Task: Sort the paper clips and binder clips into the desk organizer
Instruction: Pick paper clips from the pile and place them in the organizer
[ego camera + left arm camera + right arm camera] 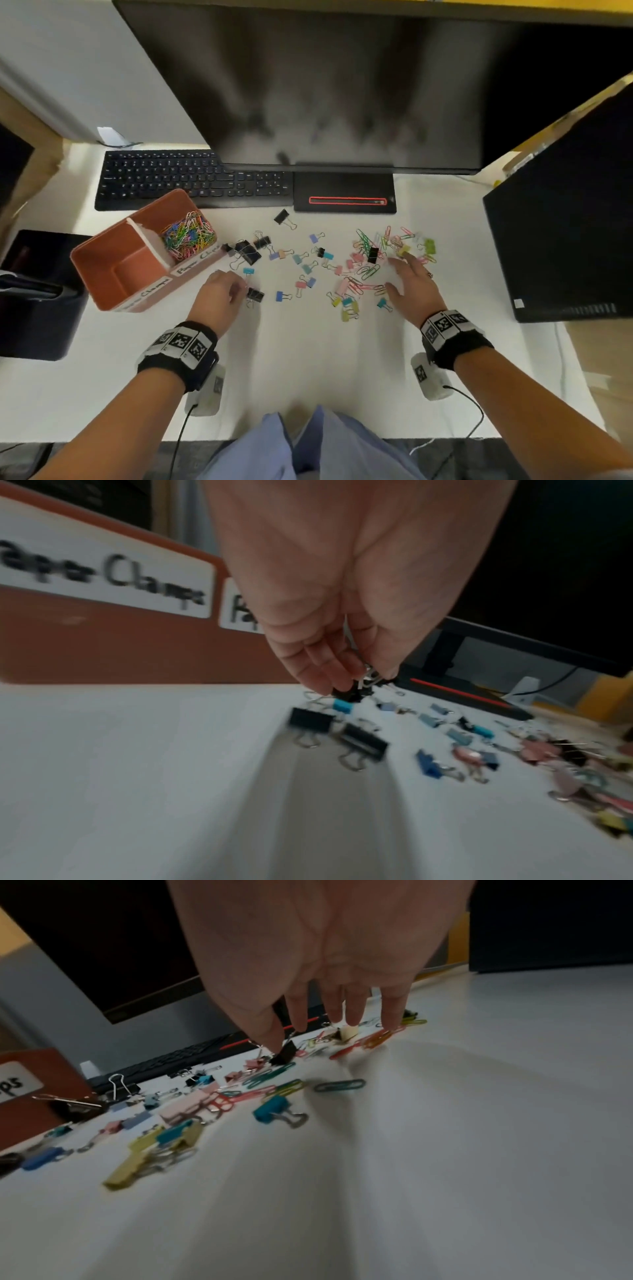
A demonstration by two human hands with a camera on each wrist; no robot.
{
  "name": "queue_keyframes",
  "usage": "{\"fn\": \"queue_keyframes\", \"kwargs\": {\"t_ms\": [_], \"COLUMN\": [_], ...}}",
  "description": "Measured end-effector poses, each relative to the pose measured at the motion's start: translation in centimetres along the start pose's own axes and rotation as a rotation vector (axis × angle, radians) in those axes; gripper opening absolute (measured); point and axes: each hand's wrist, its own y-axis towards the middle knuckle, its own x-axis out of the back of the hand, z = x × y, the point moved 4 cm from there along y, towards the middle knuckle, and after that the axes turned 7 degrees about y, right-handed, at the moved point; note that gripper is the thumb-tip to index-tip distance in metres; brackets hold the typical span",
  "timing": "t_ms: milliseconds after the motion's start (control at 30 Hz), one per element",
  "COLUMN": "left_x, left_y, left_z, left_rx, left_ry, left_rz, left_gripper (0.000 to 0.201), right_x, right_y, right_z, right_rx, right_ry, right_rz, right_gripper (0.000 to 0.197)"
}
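An orange desk organizer (102,270) stands at the left; its far compartment holds a heap of coloured paper clips (188,236), and its near compartment (130,274) shows only its bare floor. Its labels (103,569) read "Paper Clamps" and "Paper Clips". My left hand (239,287) (359,677) pinches a small black binder clip (347,693) just above the white desk, beside two black binder clips (255,295) that lie flat. My right hand (397,274) (329,1026) hovers with spread, straight fingers over mixed paper clips (368,270) and pastel binder clips (270,1112), holding nothing.
A black keyboard (191,178) and a monitor stand (346,195) lie behind the clips, under a large dark monitor (325,85). A black computer tower (565,222) stands at the right. A dark bin (37,301) sits left of the organizer.
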Motion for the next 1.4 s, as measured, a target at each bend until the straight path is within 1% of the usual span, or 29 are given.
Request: {"fn": "queue_keyframes", "kwargs": {"t_ms": [67, 133, 200, 333, 400, 467, 533, 633, 767, 800, 867, 933, 1000, 1100, 1200, 1300, 1400], "left_x": [-0.8, -2.1, -3.7, -7.2, -9.0, -10.5, -11.8, -12.8, -13.3, -13.4, -13.5, -13.6, -13.8, -14.0, -14.0, -13.9, -13.0], "left_y": [0.7, 1.3, 1.6, 1.7, 1.8, 2.1, 2.5, 3.4, 4.1, 4.2, 4.6, 4.9, 5.2, 5.4, 5.4, 5.5, 5.5], "left_z": [-2.5, -5.0, -7.8, -13.3, -15.3, -16.9, -17.9, -18.6, -18.8, -18.8, -18.8, -18.9, -18.8, -18.8, -19.0, -19.0, -18.7], "left_rx": [-0.027, -0.050, -0.101, -0.254, -0.297, -0.331, -0.373, -0.391, -0.370, -0.365, -0.355, -0.319, -0.275, -0.281, -0.301, -0.296, -0.269], "left_ry": [-0.057, -0.110, -0.135, -0.135, -0.124, -0.079, 0.021, 0.149, 0.190, 0.183, 0.185, 0.200, 0.220, 0.258, 0.253, 0.255, 0.133], "left_rz": [0.044, 0.121, 0.174, 0.200, 0.215, 0.251, 0.269, 0.232, 0.170, 0.174, 0.171, 0.192, 0.241, 0.284, 0.292, 0.313, 0.282], "left_gripper": [0.003, 0.004, 0.005, 0.004, 0.004, 0.002, 0.003, 0.004, 0.006, 0.007, 0.005, 0.013, 0.020, 0.016, 0.015, 0.014, 0.010], "right_x": [-0.1, -0.7, -1.2, -0.2, 0.7, 1.7, 2.8, 4.0, 3.5, 3.1, 2.6, 2.5, 2.4, 2.2, 2.1, 1.8, 1.4], "right_y": [0.1, -0.1, -0.6, -1.1, -0.8, -0.2, 0.6, 1.9, 2.5, 2.6, 3.0, 3.4, 3.7, 3.9, 3.8, 3.4, 3.0], "right_z": [-0.6, -0.7, -0.7, -1.1, -1.7, -2.5, -3.6, -4.8, -5.0, -4.9, -4.7, -4.4, -4.1, -3.8, -3.6, -3.3, -2.7], "right_rx": [0.020, 0.068, 0.124, 0.157, 0.150, 0.131, 0.094, 0.060, 0.151, 0.177, 0.206, 0.213, 0.218, 0.225, 0.235, 0.206, 0.179], "right_ry": [-0.025, -0.043, -0.036, 0.050, 0.078, 0.087, 0.100, 0.147, 0.064, 0.043, 0.060, 0.098, 0.083, 0.050, 0.119, 0.130, 0.124], "right_rz": [0.076, 0.150, 0.177, 0.111, 0.075, 0.063, 0.059, 0.092, 0.190, 0.200, 0.186, 0.160, 0.163, 0.190, 0.183, 0.194, 0.194], "right_gripper": [0.059, 0.060, 0.057, 0.051, 0.050, 0.054, 0.060, 0.059, 0.057, 0.054, 0.040, 0.023, 0.016, 0.015, 0.009, 0.010, 0.014]}}
